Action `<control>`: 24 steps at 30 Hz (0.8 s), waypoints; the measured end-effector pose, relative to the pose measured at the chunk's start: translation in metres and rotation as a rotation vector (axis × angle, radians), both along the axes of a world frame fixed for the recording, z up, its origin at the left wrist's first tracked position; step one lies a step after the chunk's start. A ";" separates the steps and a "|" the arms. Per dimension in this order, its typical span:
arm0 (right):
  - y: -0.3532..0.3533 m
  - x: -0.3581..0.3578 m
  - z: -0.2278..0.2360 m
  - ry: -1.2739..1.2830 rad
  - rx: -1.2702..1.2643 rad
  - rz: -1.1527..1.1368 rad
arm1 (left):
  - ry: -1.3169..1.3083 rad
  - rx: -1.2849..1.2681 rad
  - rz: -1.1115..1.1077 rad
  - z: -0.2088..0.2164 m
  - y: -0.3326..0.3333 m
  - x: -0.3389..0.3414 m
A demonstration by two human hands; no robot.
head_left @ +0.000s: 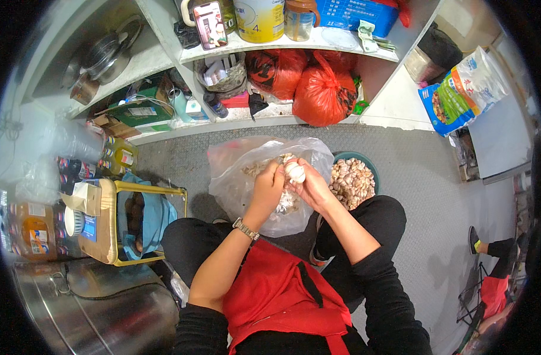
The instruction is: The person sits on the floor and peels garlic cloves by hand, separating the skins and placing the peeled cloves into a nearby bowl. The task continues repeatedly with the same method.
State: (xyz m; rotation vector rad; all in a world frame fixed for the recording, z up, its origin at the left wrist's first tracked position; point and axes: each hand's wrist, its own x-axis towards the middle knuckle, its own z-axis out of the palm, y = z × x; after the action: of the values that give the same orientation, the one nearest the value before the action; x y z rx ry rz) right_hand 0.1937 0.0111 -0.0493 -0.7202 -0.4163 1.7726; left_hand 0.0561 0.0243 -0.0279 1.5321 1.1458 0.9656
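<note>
Garlic head (295, 171) pinched between left hand (268, 184) and right hand (311, 187), both closed on it, fingers working at the papery skin. Directly beneath the hands: clear plastic bag (241, 177) holding loose skins and scraps. Just right of the right hand: green basin (365, 161) heaped with garlic cloves (350, 182). Judged well under way; the held head only partly stripped. Remaining stock of unpeeled heads not discernible.
</note>
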 end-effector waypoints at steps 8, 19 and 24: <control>0.004 0.012 0.000 0.187 -0.066 -0.001 | 0.154 0.169 -0.007 0.010 -0.003 0.000; -0.006 -0.007 -0.005 -0.196 0.051 -0.028 | 0.242 0.253 0.027 0.002 -0.007 0.003; -0.007 -0.008 -0.006 -0.129 0.086 -0.025 | 0.158 0.201 0.100 -0.007 -0.006 0.006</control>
State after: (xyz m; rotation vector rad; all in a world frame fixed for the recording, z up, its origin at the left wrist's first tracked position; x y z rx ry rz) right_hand 0.1853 0.0045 -0.0552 -0.7780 -0.5645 1.6797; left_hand 0.0619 0.0182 -0.0350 1.7506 1.2774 1.0678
